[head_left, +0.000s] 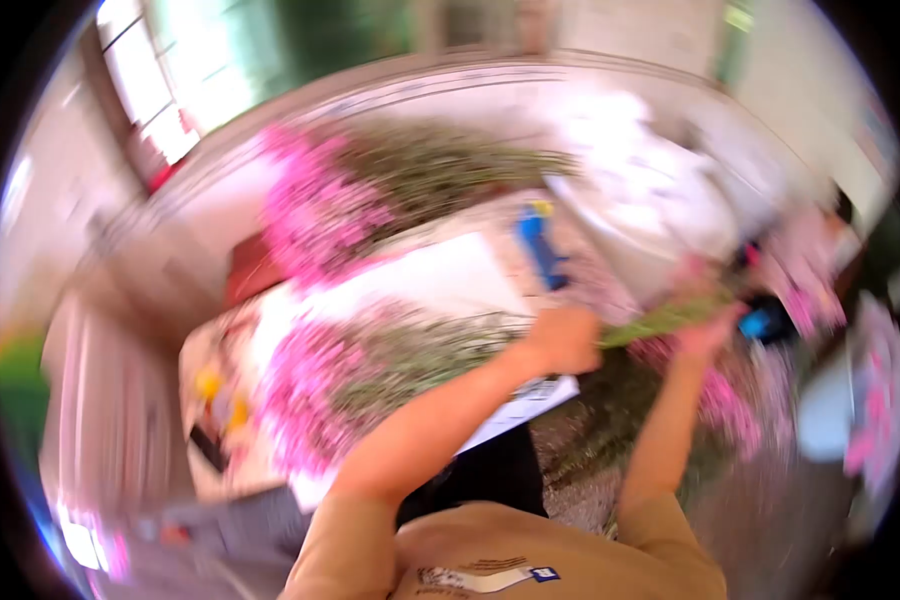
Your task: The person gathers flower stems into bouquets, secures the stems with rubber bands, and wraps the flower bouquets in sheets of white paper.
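Observation:
Motion smears the whole view. My left hand (567, 340) is closed in a fist around the near end of a green flower stem (660, 320), over the table's right edge. The stem spans the gap to my right hand (708, 333), whose fingers also close on it, with blurred pink blossom just above. Left of my left hand, a bunch of pink flowers (315, 390) lies on white paper (450, 275), its stems pointing toward that hand. A second, larger pink bunch (325, 205) lies behind it, stems to the right.
On the table (205, 350) are a blue tool (540, 245) and small yellow items (210, 385). A white plastic-like sheet (640, 190) is heaped at the back right. More pink flowers (725, 410) and a pale blue bucket (825, 410) stand low on the right.

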Available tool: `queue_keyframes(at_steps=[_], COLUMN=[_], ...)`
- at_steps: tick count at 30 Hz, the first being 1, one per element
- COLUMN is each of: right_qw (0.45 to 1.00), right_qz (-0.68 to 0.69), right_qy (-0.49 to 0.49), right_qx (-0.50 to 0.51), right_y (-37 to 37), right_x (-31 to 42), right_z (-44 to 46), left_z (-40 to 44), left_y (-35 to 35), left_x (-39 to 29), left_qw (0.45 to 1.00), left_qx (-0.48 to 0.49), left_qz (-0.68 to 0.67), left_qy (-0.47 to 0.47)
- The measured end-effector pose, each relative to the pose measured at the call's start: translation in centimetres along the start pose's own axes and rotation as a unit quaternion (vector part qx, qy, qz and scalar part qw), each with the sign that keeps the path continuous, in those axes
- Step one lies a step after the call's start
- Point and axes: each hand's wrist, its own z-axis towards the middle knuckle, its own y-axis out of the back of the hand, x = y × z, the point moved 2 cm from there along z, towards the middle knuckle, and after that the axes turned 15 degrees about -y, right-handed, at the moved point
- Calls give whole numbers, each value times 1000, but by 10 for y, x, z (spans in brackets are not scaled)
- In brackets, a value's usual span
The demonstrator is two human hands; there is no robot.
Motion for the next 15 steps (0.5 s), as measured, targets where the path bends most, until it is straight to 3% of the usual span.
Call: queue_keyframes(at_steps=[1,2,3,4,5,6,7,8,9,10,11,12,13,14,15], right_qw=[942,950,991,984,941,986,994,997,976,916,918,984,997,998,996], right_qz=[-70,-156,-113,-86,-162,-122,-62,-23,-28,-30,-32,-11,12,0,3], right_qy=[154,156,71,-50,102,10,-87,-62,30,128,127,30,-70,-41,-66], right_qx=[-289,-221,-22,150,-280,-113,-4,-43,-216,-378,-375,-173,38,-47,-53], right_y=[6,17,12,5,-58,2,10,-3,-55,-97,-73,-35,-17,-19,-16], right_x=[9,27,38,47,14,53,61,52,25,3,16,37,47,46,49], right_z=[5,9,20,28,19,21,28,31,33,34,30,26,21,19,24], left_z=[1,1,2,6,5,2,-5,-9,-10,-5,-1,1,2,3,2], left_y=[-4,1,1,-6,-4,0,1,1,-1,-7,-15,-22,-24,-25,-21], left_x=[3,2,4,9,8,3,2,1,-2,-1,4,5,3,0,-1], left_qw=[1000,999,998,996,997,997,996,995,994,993,996,997,997,998,996], left_qx=[-27,-42,-65,-86,-70,-48,-62,-71,-79,-83,-75,-66,-69,-26,17], left_qz=[1,-8,-5,17,35,50,51,64,78,79,53,27,28,57,85], left_qy=[-5,17,4,13,22,19,40,27,10,12,12,12,15,-1,-17])
